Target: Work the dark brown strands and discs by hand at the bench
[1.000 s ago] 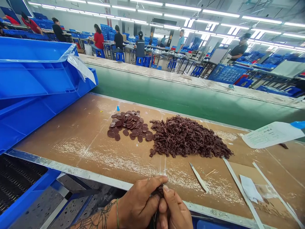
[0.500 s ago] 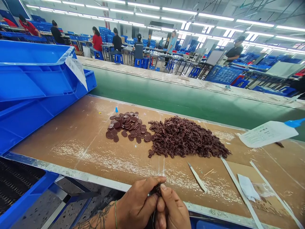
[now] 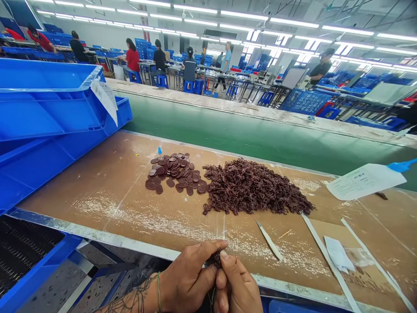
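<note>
At the table's near edge, my left hand (image 3: 190, 276) and my right hand (image 3: 237, 282) meet, both closed on a small dark brown curly piece (image 3: 215, 257). Much of that piece is hidden by my fingers. It resembles the pieces in the large heap of dark brown curly strands (image 3: 254, 187) beyond my hands. Left of that heap, and touching it, lies a pile of flat brown oval discs (image 3: 177, 171). A pointed tool with a pale handle (image 3: 269, 241) rests to the right of my hands, beside a thin wooden stick (image 3: 285, 234).
Stacked blue crates (image 3: 48, 108) stand at the left. A white bottle with a blue tip (image 3: 365, 182) lies at the right, near a folded white paper (image 3: 339, 254). Behind the brown tabletop (image 3: 107, 174) runs a green belt (image 3: 195, 117). People sit and stand at far tables.
My hands stay together around the curly piece, with barely any movement. In the background, a standing person in light blue has shifted left.
</note>
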{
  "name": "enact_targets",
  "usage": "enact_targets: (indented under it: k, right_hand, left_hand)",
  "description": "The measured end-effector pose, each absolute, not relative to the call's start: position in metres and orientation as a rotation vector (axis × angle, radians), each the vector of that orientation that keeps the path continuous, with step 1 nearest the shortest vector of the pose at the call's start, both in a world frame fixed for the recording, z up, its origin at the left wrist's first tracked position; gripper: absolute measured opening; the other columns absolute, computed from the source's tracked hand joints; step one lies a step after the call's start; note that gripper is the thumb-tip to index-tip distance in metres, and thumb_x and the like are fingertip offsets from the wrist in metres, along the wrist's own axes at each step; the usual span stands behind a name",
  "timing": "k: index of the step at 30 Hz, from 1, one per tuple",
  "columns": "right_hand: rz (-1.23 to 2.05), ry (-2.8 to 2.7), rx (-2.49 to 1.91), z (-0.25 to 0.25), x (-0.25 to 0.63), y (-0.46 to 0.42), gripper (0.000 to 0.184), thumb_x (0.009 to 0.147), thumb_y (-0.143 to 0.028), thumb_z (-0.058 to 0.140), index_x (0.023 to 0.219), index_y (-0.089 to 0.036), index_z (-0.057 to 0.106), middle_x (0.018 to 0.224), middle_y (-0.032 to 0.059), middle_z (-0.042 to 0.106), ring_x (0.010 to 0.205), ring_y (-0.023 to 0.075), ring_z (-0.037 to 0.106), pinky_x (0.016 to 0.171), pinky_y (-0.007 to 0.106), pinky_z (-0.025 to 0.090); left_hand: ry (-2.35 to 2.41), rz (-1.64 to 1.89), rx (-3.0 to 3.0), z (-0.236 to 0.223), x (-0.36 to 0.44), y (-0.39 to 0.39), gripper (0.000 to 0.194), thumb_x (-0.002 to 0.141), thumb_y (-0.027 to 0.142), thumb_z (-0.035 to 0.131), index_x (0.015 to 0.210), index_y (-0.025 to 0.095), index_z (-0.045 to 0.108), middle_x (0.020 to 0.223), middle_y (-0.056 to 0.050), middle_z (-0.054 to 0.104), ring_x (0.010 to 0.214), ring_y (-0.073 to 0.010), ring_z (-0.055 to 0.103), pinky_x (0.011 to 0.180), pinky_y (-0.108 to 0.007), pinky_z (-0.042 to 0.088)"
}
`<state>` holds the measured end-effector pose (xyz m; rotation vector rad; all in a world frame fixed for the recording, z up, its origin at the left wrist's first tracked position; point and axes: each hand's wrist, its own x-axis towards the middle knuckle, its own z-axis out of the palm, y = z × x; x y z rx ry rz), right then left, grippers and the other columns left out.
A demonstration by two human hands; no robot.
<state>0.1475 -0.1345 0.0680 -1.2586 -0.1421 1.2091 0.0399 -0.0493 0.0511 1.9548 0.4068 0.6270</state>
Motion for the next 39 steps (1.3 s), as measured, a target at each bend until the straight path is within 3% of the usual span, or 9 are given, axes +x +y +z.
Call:
enact_targets:
  k: [7,20,25,34,39]
  right_hand:
    - [1.215,-0.146,-1.267,0.068,0.147,-0.136,0.054,0.076,-0.061,0.079,0.058,-0.018,0.052,0.032,-0.0063,0.041,0.026,0.0069,0.037,0.031,0.015,0.035]
    - [1.213,-0.183,-1.300,0.059,0.150,-0.142,0.058,0.078,-0.068,0.075,0.057,-0.019,0.051,0.032,-0.0051,0.041,0.028,0.0065,0.038,0.033,0.014,0.034]
    - [1.233,-0.196,-1.288,0.056,0.152,-0.145,0.059,0.077,-0.069,0.075,0.057,-0.020,0.051,0.034,-0.0047,0.042,0.029,0.0069,0.039,0.033,0.015,0.034]
    - [1.231,-0.091,-1.225,0.054,0.151,-0.143,0.061,0.063,-0.070,0.085,0.057,-0.017,0.055,0.036,-0.0037,0.048,0.027,0.0059,0.041,0.033,0.015,0.030]
    - [1.218,-0.027,-1.206,0.050,0.150,-0.146,0.059,0.058,-0.068,0.089,0.058,-0.018,0.059,0.035,-0.0043,0.046,0.027,0.0077,0.042,0.033,0.016,0.031]
  left_hand:
    - [0.371,0.675,1.983,0.048,0.039,-0.050,0.049,0.099,0.017,0.042,0.148,0.020,0.045,0.116,-0.008,0.075,0.111,-0.0194,0.071,0.103,-0.032,0.055]
    - [0.354,0.742,2.015,0.045,0.038,-0.051,0.063,0.093,0.011,0.049,0.152,0.028,0.039,0.138,-0.006,0.068,0.128,-0.0183,0.065,0.111,-0.029,0.050]
    - [0.319,0.831,2.062,0.041,0.039,-0.052,0.063,0.088,0.005,0.050,0.144,0.031,0.039,0.146,-0.007,0.063,0.131,-0.0170,0.063,0.112,-0.027,0.049]
    - [0.411,0.904,2.146,0.040,0.036,-0.055,0.060,0.080,0.005,0.051,0.135,0.028,0.044,0.146,-0.005,0.063,0.132,-0.0150,0.062,0.112,-0.021,0.046]
    - [0.447,0.862,2.134,0.040,0.037,-0.057,0.052,0.086,0.008,0.052,0.133,0.030,0.045,0.143,-0.002,0.065,0.128,-0.0120,0.064,0.110,-0.017,0.046]
